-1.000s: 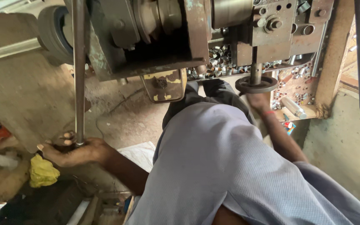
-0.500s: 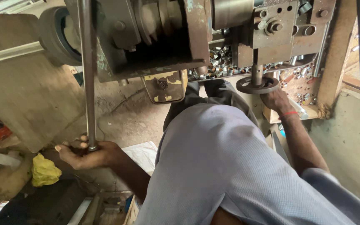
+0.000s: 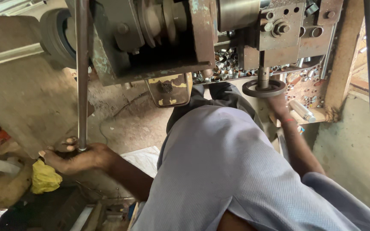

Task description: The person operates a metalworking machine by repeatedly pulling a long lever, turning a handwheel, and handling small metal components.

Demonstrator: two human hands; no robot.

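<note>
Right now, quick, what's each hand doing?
Left hand: closed around the lower end of the long metal rod.
Right hand: at the round handwheel under the machine; the grip cannot be told.

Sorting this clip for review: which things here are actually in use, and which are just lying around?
In use:
left hand gripping the long grey metal lever bar
right hand under the round dark metal handwheel
worn grey-green machine

Lying about:
crumpled yellow cloth
heap of small shiny metal rings
silver metal cylinder on the wooden ledge
</note>
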